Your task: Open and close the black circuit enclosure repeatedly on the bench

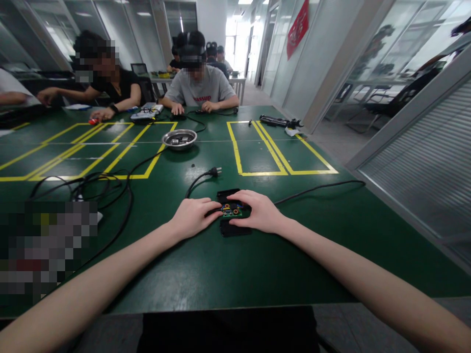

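Circuit board (232, 212), small, green and bumpy, sits between the bare left hand (196, 215), fingers narrow, grip unclear, and the bare right hand (259, 212), curved wide around it.

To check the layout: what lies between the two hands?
Head view: between left hand and right hand lies a green circuit board, flanked by two black pieces.

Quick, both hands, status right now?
Left hand: fingertips at the circuit board's left end; grip cannot be told.
Right hand: open, thumb and fingers spread around the board's right end.
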The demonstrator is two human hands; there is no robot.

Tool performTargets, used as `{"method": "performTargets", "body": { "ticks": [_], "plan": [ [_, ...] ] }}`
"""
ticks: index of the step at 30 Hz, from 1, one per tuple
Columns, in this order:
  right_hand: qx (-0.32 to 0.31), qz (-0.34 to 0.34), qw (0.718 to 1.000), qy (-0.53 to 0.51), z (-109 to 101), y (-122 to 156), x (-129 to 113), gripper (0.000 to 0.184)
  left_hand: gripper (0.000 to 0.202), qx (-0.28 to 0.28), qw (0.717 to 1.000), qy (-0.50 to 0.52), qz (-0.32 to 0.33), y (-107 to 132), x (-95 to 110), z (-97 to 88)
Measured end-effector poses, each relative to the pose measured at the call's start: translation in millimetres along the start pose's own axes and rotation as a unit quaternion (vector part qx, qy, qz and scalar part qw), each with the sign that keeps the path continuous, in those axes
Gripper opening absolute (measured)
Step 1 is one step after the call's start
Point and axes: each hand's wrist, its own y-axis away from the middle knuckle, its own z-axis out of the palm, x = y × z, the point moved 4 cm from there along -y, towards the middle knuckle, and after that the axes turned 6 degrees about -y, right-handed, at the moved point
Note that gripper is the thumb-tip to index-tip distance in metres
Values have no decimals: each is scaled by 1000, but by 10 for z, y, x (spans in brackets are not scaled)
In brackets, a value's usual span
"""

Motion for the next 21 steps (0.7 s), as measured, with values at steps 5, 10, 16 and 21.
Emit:
{"method": "performTargets", "body": {
  "ticks": [5, 10, 16, 21],
  "plan": [
    [16, 7, 1000, 20, 28, 4, -22, 48, 26, 2, 1000, 4, -2, 3, -3, -2],
    [23, 3, 999, 38, 57, -5, -27, 47, 28, 9, 1000, 9, -4, -2, -10, -10],
    [20, -18, 999, 25, 29, 6, -59, 47, 28, 7, 1000, 16, -5, -1, -15, -14],
    [32, -19, 999, 24, -154, 25, -2, 29, 31, 17, 1000, 26, -4, 8, -20, -27]
  ]
}}
